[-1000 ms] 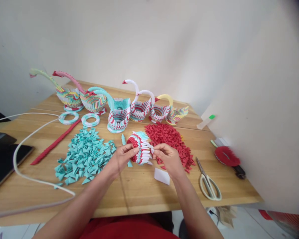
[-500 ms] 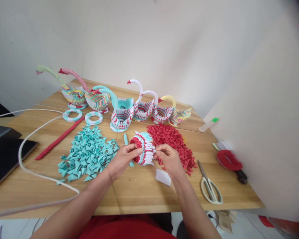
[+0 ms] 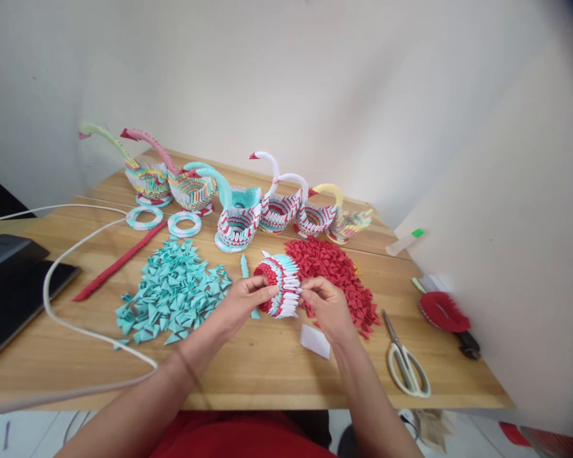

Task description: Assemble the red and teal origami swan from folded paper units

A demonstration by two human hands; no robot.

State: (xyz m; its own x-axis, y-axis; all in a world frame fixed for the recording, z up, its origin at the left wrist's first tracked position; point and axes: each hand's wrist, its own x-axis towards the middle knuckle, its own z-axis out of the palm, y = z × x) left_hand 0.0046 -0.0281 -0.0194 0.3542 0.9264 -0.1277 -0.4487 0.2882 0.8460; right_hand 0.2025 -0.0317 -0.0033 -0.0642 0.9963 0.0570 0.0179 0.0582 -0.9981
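My left hand (image 3: 248,299) grips a round body of folded paper pieces (image 3: 285,287) in red, white and light blue, tipped on its side above the table. The left thumb lies on its outside while the fingers go behind the red end. At the white spiky edge, my right hand (image 3: 325,304) pinches a small white folded paper piece (image 3: 300,291) between thumb and fingertips. Whether that piece is seated in the edge is too small to tell. Turquoise folded triangles (image 3: 174,296) lie heaped to the left, red ones (image 3: 334,273) behind my right hand.
Several paper swans (image 3: 239,226) stand in a row at the back. Scissors (image 3: 405,362) lie at right, near a red paper piece (image 3: 444,312). A white paper slip (image 3: 315,341) lies below my right hand. A white cable (image 3: 52,305) and dark tablet (image 3: 23,305) are at left.
The whole scene has shifted slightly to the right in view, as the camera turned a little. Both hands keep the same hold on the paper body and the white piece.
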